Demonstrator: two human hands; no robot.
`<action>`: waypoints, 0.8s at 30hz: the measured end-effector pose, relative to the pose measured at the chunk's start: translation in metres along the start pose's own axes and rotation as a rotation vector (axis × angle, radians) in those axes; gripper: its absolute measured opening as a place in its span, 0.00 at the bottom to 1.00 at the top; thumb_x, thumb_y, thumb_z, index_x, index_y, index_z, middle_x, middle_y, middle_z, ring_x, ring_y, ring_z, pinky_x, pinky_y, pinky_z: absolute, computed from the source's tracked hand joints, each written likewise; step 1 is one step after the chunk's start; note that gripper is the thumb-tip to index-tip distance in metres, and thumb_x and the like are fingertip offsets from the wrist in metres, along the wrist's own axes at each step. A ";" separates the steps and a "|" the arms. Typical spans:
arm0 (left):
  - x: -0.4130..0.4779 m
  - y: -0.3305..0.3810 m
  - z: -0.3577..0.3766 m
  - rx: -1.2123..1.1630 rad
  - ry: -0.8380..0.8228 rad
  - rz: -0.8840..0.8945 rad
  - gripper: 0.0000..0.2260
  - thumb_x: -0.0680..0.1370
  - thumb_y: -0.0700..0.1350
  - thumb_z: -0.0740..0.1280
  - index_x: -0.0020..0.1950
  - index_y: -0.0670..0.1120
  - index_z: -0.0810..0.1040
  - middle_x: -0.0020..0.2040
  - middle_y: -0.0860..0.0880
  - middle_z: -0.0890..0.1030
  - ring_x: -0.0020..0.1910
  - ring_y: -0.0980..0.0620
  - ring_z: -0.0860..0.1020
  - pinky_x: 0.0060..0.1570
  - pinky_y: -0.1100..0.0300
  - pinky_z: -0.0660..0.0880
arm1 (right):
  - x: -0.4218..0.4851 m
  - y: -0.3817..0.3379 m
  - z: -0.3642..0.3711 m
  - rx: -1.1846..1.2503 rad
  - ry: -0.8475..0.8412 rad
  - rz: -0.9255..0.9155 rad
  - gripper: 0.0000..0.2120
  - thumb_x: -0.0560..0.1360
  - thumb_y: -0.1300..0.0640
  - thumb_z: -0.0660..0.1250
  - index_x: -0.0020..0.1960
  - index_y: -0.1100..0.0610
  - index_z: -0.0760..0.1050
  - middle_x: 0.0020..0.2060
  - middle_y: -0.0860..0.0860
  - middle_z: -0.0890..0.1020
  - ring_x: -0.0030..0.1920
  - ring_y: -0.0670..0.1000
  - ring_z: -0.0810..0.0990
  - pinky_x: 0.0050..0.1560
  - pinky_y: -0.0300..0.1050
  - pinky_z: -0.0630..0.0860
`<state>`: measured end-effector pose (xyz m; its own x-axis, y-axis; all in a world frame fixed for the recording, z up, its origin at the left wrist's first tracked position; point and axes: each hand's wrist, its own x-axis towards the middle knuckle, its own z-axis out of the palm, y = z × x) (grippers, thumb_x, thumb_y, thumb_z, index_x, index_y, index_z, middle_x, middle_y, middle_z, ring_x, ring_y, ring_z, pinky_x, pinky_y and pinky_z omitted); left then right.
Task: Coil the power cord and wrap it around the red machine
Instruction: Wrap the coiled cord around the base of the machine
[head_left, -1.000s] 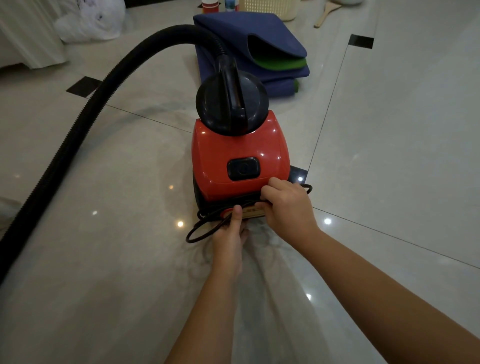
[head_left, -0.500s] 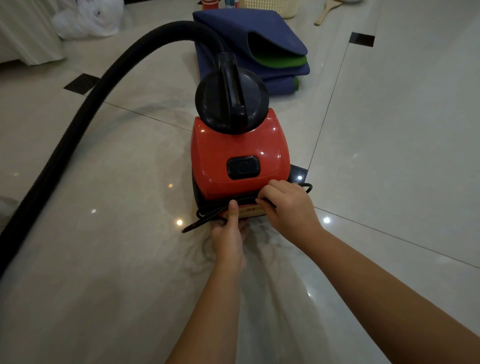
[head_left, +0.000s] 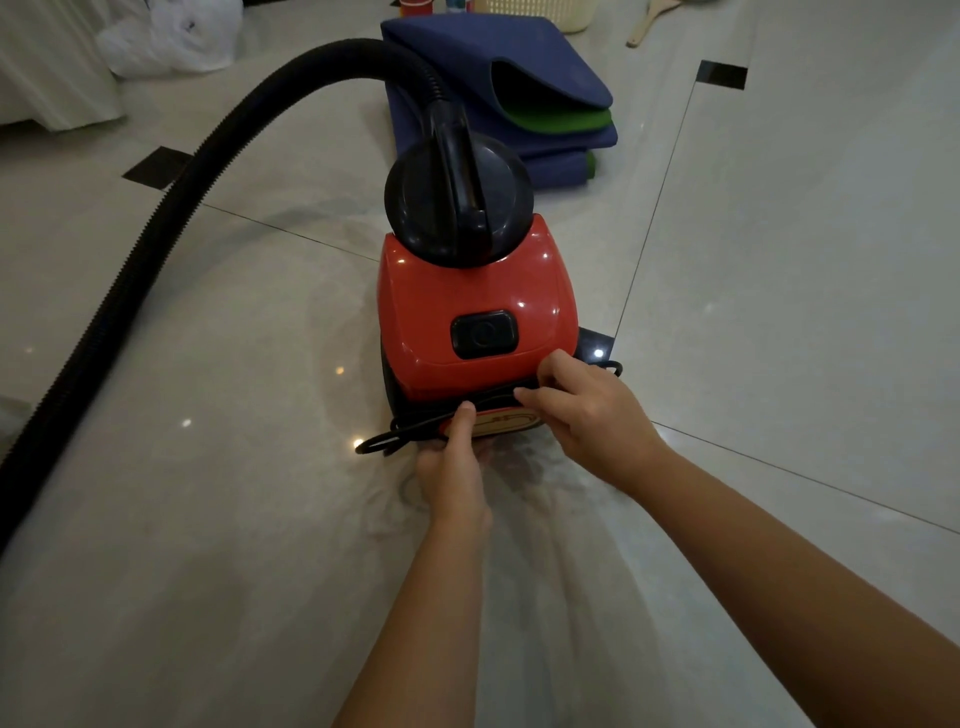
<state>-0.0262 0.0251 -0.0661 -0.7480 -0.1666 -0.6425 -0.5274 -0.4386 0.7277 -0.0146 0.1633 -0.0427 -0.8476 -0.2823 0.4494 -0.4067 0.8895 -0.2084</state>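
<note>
The red machine (head_left: 475, 306), a small vacuum with a black round top and a black button, stands on the shiny tile floor. The thin black power cord (head_left: 415, 430) runs along the machine's lower near edge, with a small loop sticking out at the left. My left hand (head_left: 457, 462) grips the cord at the base, thumb pressed on it. My right hand (head_left: 587, 410) pinches the cord against the base's right side. A short cord loop shows beyond my right hand.
A thick black ribbed hose (head_left: 156, 218) arcs from the machine's top to the far left and down the left edge. Folded blue and green mats (head_left: 519, 83) lie behind the machine. A white bag (head_left: 171, 36), a basket (head_left: 535, 10) and a wooden spoon (head_left: 649, 23) lie farther back.
The cord loop at the machine's left has shrunk and been drawn in toward the base. Both hands have stayed at the base's near edge.
</note>
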 end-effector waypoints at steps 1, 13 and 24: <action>0.000 0.001 0.000 0.009 0.015 0.002 0.20 0.73 0.44 0.69 0.63 0.40 0.74 0.57 0.41 0.81 0.56 0.44 0.80 0.57 0.50 0.77 | 0.000 -0.001 0.001 -0.012 -0.006 -0.005 0.07 0.68 0.66 0.71 0.46 0.61 0.81 0.35 0.57 0.78 0.31 0.53 0.75 0.27 0.45 0.74; -0.003 0.006 0.004 -0.026 -0.066 -0.070 0.24 0.75 0.47 0.67 0.69 0.39 0.68 0.61 0.38 0.78 0.54 0.44 0.80 0.43 0.59 0.78 | -0.009 0.007 -0.038 0.180 -0.243 0.255 0.18 0.69 0.56 0.70 0.58 0.58 0.78 0.45 0.54 0.79 0.42 0.50 0.77 0.42 0.39 0.73; -0.005 0.009 0.005 0.018 -0.085 -0.100 0.23 0.76 0.47 0.66 0.69 0.40 0.67 0.64 0.39 0.77 0.60 0.42 0.78 0.64 0.49 0.72 | -0.038 0.010 -0.055 0.447 -0.583 0.696 0.20 0.66 0.50 0.74 0.57 0.53 0.77 0.50 0.46 0.77 0.52 0.47 0.76 0.51 0.37 0.71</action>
<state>-0.0291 0.0269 -0.0552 -0.7224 -0.0472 -0.6899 -0.6074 -0.4335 0.6657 0.0321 0.2024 -0.0136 -0.9308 0.0098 -0.3655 0.2522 0.7409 -0.6224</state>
